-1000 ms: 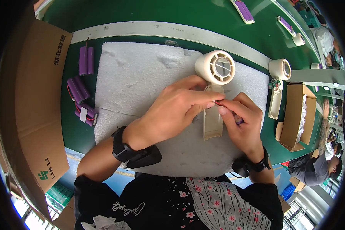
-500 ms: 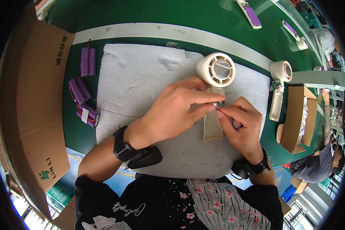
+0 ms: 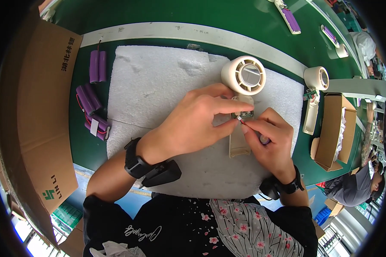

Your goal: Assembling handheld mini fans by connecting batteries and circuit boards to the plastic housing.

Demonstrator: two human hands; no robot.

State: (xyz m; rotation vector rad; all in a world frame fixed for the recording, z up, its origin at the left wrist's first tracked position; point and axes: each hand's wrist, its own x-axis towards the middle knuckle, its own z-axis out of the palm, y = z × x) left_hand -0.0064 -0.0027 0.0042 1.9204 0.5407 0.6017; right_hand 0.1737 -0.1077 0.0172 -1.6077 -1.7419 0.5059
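Note:
A cream handheld fan with a round head (image 3: 243,75) and an open handle shell (image 3: 239,147) lies on the foam sheet. At the top of the handle sits a small green circuit board (image 3: 247,114). My left hand (image 3: 197,115) is closed around it, index finger across the board and thumb near its lower edge. Close to that thumb, a white plug (image 3: 239,118) on thin red wire meets the board's edge; whether it is seated cannot be told. My right hand (image 3: 270,135) pinches the wire. The round end of a cylinder (image 3: 264,139) shows under its curled fingers, mostly hidden.
White foam sheet (image 3: 150,85) covers the green table. Purple battery packs (image 3: 98,66) lie left, beside a tall cardboard box (image 3: 43,107). Right are another opened fan (image 3: 316,79) and a small open carton (image 3: 332,132). More fan parts (image 3: 290,19) lie far right; a person (image 3: 360,184) sits beyond.
My left index finger has lifted slightly and straightened, so more of the board and white plug shows. The right hand keeps its pinch on the wire. The whole view has shifted a little.

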